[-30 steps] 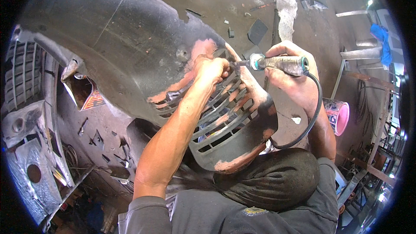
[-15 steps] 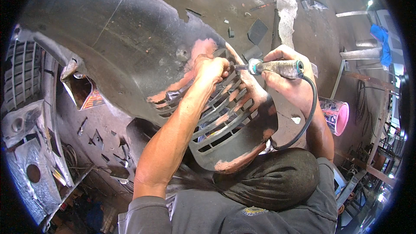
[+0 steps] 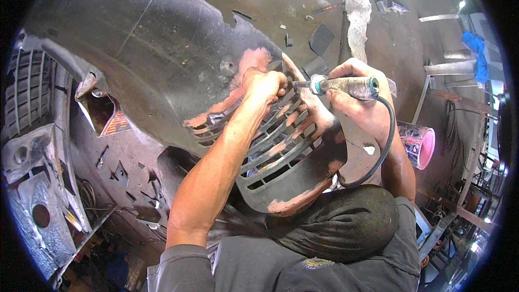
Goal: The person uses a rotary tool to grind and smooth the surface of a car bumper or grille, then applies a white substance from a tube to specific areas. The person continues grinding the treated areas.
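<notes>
A large black car bumper (image 3: 167, 48) with a slatted grille (image 3: 278, 154) and pinkish filler patches lies across my lap. My right hand (image 3: 359, 97) is wrapped round the taped handle of a soldering iron (image 3: 346, 85), a black cord running from its end. The iron's metal shaft points left, to the upper end of the grille. There my left hand (image 3: 262, 85) is closed, its fingertips pinched close to the iron's tip. What sits between those fingers is hidden. The tip itself is hard to make out beside the slats.
A pink-rimmed bucket (image 3: 426, 148) lies beyond my right forearm. Dark plastic scraps (image 3: 321, 39) and a whitish strip (image 3: 358, 13) are on the floor ahead. At the left stand a grille panel (image 3: 27, 89) and silvery parts (image 3: 43, 216). A blue cloth (image 3: 476, 57) hangs far right.
Almost nothing differs. Both hands, the soldering iron and the bumper keep their places; my right forearm has shifted very slightly.
</notes>
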